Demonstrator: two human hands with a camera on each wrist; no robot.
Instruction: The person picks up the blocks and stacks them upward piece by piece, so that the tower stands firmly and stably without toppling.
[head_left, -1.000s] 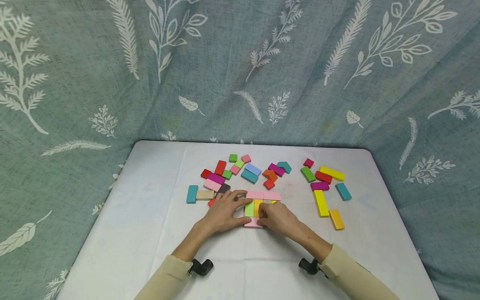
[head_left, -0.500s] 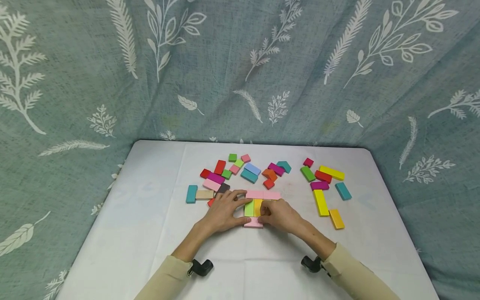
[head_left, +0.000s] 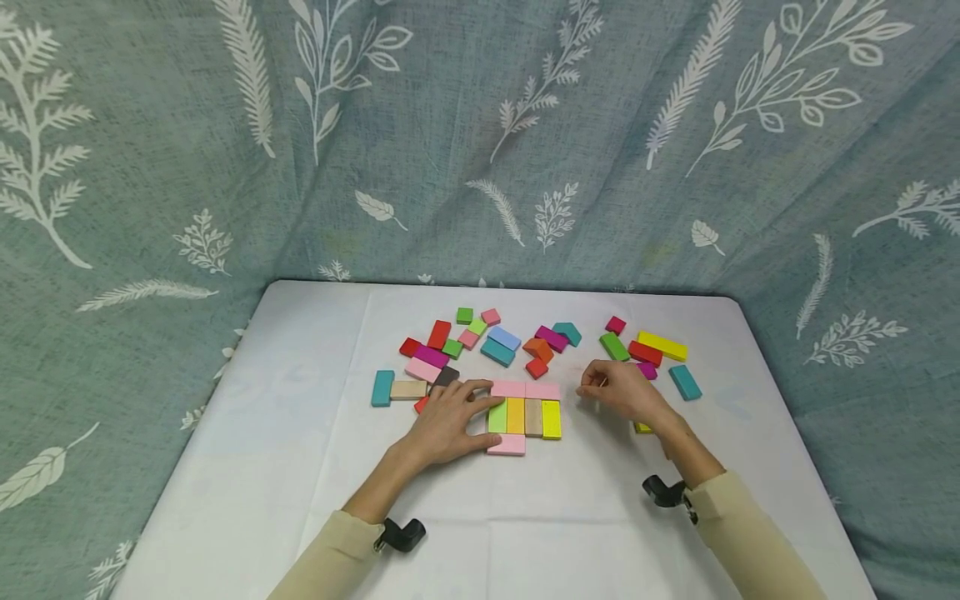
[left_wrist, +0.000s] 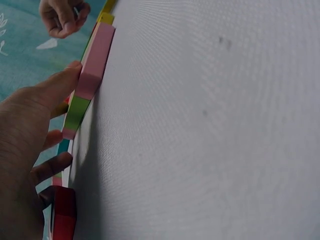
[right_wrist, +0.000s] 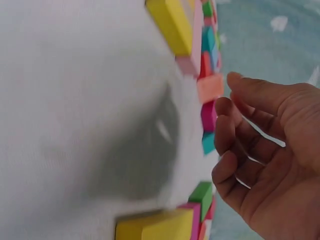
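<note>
My left hand (head_left: 450,425) rests beside a flat arrangement of wooden blocks, its thumb touching the front pink block (head_left: 510,445). Its index fingertip lies by the light green block (head_left: 498,418). To the right of that block, side by side, lie an orange-yellow block (head_left: 516,416), a tan block (head_left: 533,418) and a yellow block (head_left: 551,420). Two pink blocks (head_left: 542,390) line their far side. My right hand (head_left: 622,390) hovers right of the arrangement, its fingers loosely bent and holding nothing; the right wrist view shows the same hand (right_wrist: 270,150) from the palm side.
Several loose blocks lie at the back left, including a blue one (head_left: 504,338) and a teal one (head_left: 382,388). More lie on the right: a long yellow block (head_left: 663,346), a red block (head_left: 645,354), a teal block (head_left: 686,382). A white cloth (head_left: 450,533) covers the table.
My right hand has left the arrangement and moved right and away from me, uncovering the tan and yellow blocks. My left hand has stayed in place.
</note>
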